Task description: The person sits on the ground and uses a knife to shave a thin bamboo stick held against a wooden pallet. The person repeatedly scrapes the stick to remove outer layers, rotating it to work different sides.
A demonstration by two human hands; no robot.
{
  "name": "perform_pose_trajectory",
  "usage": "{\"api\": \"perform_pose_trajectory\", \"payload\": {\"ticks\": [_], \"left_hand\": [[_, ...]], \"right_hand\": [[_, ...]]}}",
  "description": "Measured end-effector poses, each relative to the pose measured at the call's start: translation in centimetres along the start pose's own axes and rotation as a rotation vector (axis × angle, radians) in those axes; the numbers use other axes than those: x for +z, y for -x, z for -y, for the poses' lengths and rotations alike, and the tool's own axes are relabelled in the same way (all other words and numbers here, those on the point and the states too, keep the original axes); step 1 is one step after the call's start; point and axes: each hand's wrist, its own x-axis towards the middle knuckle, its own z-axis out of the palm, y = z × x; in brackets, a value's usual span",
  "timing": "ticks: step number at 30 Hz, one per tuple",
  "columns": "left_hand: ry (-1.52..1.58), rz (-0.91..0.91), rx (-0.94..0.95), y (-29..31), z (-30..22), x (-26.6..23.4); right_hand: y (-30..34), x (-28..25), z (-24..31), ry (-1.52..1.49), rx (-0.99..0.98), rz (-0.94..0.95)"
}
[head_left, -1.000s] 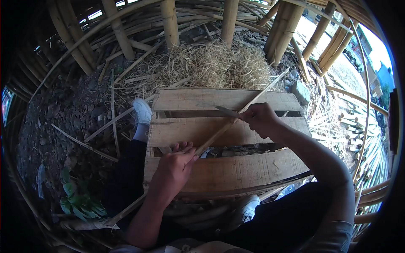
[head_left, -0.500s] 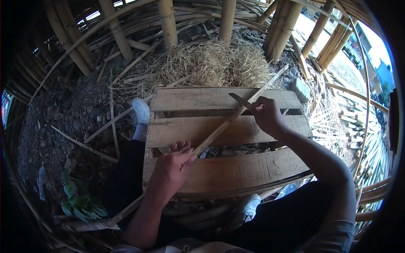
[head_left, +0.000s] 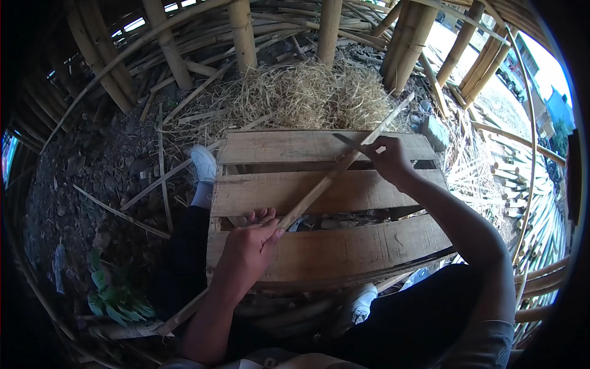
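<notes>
Head view, looking down on a low slatted wooden crate [head_left: 332, 252] between the person's legs. A long, pale strip of bamboo [head_left: 322, 184] lies slantwise over its top. Long axis: from the left hand [head_left: 249, 243], near left, up and away to the right, with the far end out past the crate's back board, by a heap of curly shavings [head_left: 326, 98].

Left hand: closed on the strip at the crate's near-left part, thumb on the near side, fingertips showing beyond. A similar length shows below the left forearm; whether it is the same piece, cannot tell, as hand and arm cover the join.

Right hand: out over the far half of the crate, just right of the strip. Fingers curled tight round the grip of a small knife [head_left: 348, 142], a little gap showing between thumb and forefinger. The blade points left and slightly away, crossing the strip at a wide angle near the crate's back gap. Edge contact too small to make out.

Key relation: the strip runs away and to the right from the left fingers, and passes just left of the right fingers. The right hand is nearer the far end, the left nearer the body; a bare length of strip lies between them.

Round about: a pale stone block [head_left: 435, 133] off the back right corner; a white shoe [head_left: 203, 163] beside the left edge.
</notes>
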Motion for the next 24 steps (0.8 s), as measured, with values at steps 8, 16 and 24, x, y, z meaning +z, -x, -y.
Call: {"api": "perform_pose_trajectory", "payload": {"ticks": [8,16,24], "left_hand": [[-0.003,-0.011,0.027,0.0,-0.7,0.6],[0.016,-0.01,0.017,0.3,-0.6,0.4],[0.007,-0.019,-0.002,0.3,-0.7,0.6]], "right_hand": [[-1.6,-0.4,-2.1,0.032,0.027,-0.196],[1.4,0.9,-0.5,0.064,-0.246,-0.081],[1.3,0.9,-0.3,0.065,-0.288,-0.059]]}}
